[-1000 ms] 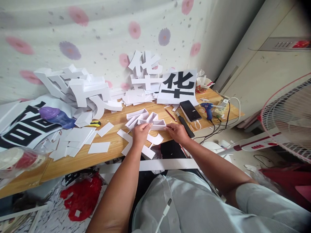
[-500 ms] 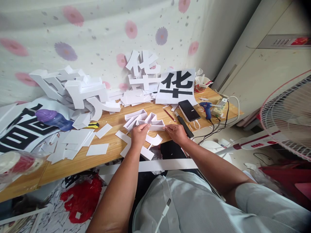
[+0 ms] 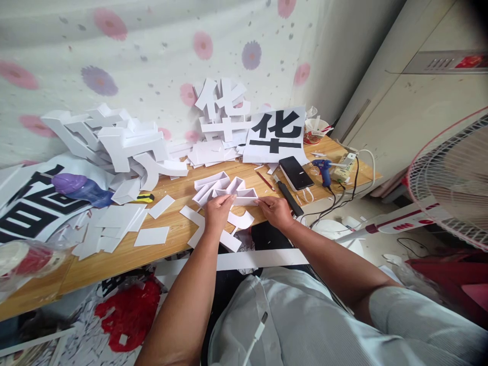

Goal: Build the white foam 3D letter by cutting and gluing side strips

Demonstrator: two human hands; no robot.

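A white hollow foam-board letter part (image 3: 246,201), its thin walls standing up, sits at the table's front edge. My left hand (image 3: 218,212) is closed in a pinch on its near side, hiding that corner. The thumb and fingers of my right hand (image 3: 277,211) pinch the right end. Behind and to the left are more upright walls of a slanted hollow section (image 3: 212,186); whether it joins the held part I cannot tell. Flat white cutouts, one of them curved (image 3: 242,219), lie below and between my hands.
Right of the work lie a pencil (image 3: 266,181), a black-handled cutter (image 3: 288,198), a phone (image 3: 295,173) and a blue glue gun (image 3: 324,172). Finished white letters (image 3: 114,142) stack at left; a printed character sheet (image 3: 275,134) leans behind. A fan (image 3: 453,178) stands at right.
The view has shifted very slightly, so things sit a little further left. Both hands keep the same hold on the white letter part.
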